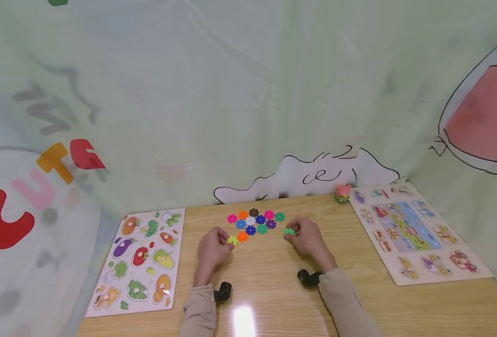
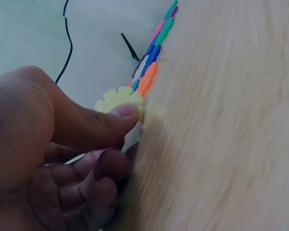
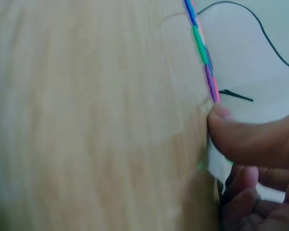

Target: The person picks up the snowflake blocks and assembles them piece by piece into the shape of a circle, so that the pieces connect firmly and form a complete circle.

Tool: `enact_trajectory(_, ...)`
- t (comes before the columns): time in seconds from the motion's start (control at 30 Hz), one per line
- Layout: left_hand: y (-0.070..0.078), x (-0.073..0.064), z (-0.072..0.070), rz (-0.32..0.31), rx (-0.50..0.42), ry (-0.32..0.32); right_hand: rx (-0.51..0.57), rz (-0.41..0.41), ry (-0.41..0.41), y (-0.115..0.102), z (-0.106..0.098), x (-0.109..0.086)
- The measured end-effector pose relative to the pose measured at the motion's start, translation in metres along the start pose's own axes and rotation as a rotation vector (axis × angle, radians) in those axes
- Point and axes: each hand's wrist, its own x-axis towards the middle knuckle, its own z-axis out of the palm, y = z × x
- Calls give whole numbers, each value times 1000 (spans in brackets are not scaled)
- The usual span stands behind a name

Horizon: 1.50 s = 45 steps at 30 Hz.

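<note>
My left hand (image 1: 213, 247) pinches a yellow notched plastic disc (image 1: 232, 241) between thumb and fingers, low over the table. In the left wrist view the thumb presses on the face of that yellow disc (image 2: 119, 98). My right hand (image 1: 306, 235) holds a light green notched disc (image 1: 289, 231) by its edge; in the right wrist view the thumb and fingers mostly hide it. Between the hands lies a flat cluster of several such discs in many colours, among them an orange disc (image 1: 242, 236) beside the yellow one and a purple disc (image 1: 271, 224).
A vegetable puzzle board (image 1: 144, 276) lies at the left of the wooden table (image 1: 274, 290). On the right is another puzzle board (image 1: 389, 255), with a small pink-headed figurine (image 1: 342, 193) near its far corner. A printed curtain (image 1: 215, 103) hangs behind the table.
</note>
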Motion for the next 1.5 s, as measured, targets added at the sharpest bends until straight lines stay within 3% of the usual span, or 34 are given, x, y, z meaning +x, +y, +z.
enact_trajectory(0.1, -4, 0, -4, 11, -69, -35, 16, -26, 2, 6, -1, -2)
enact_trajectory(0.27, -8, -3, -10, -43, -315, -128, 31, -95, 0, 20, -6, -1)
enact_trajectory(0.37, 0, -6, -13, -79, -466, -197, 41, -109, -4, 25, -10, 1)
enact_trajectory(0.5, 18, -12, -16, -73, -568, -249, 54, -140, -26, 20, -17, 1)
enact_trajectory(0.63, 40, -20, -21, -18, -641, -263, 92, -216, 21, -3, -22, -3)
enact_trajectory(0.87, 78, -41, -33, 115, -832, -236, 269, -478, 206, -70, -35, -32)
enact_trajectory(1.0, 95, -56, -45, 180, -888, -189, 383, -656, 229, -100, -42, -53)
enact_trajectory(1.1, 105, -66, -53, 230, -912, -172, 371, -744, 231, -112, -45, -64)
enact_trajectory(1.33, 119, -83, -62, 349, -897, -182, 287, -823, 274, -121, -51, -76)
enact_trajectory(1.5, 123, -87, -64, 379, -903, -199, 292, -830, 274, -124, -53, -79)
